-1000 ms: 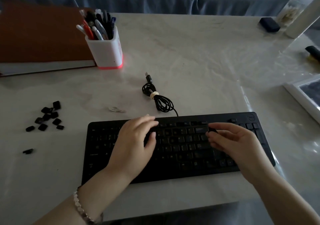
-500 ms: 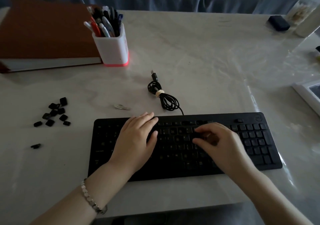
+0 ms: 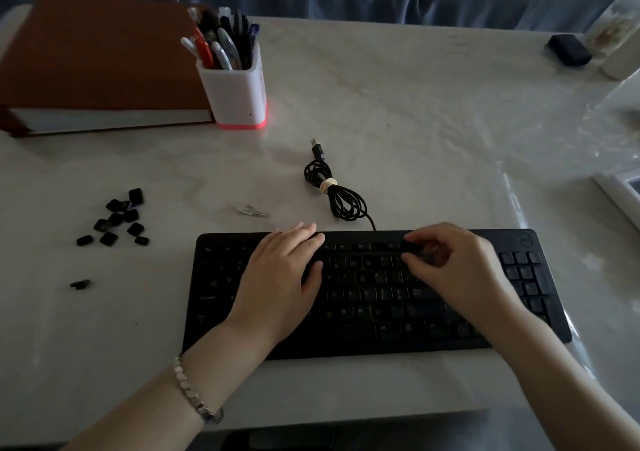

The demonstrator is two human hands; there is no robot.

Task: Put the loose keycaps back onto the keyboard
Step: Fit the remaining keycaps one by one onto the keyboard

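Note:
A black keyboard [image 3: 214, 277] lies on the pale table in front of me. My left hand [image 3: 280, 277] rests flat on its left-middle keys, fingers straight. My right hand [image 3: 457, 270] hovers over the upper rows right of centre with its fingers curled. Its thumb and fingertips pinch a small black keycap [image 3: 411, 246] just above the function row. A pile of several loose black keycaps [image 3: 117, 218] sits on the table left of the keyboard. One more single keycap [image 3: 80, 283] lies apart below that pile.
The keyboard's bundled cable [image 3: 332, 190] lies behind it, with a small metal clip [image 3: 252, 210] to its left. A white pen holder [image 3: 235, 93] and a brown binder [image 3: 93, 62] stand at the back left. A black block [image 3: 568, 50] and a white frame [image 3: 620, 190] are on the right.
My right hand moved left along the keyboard with the keycap, then up toward the top row. My left hand stayed on the keys. The view shifted slightly.

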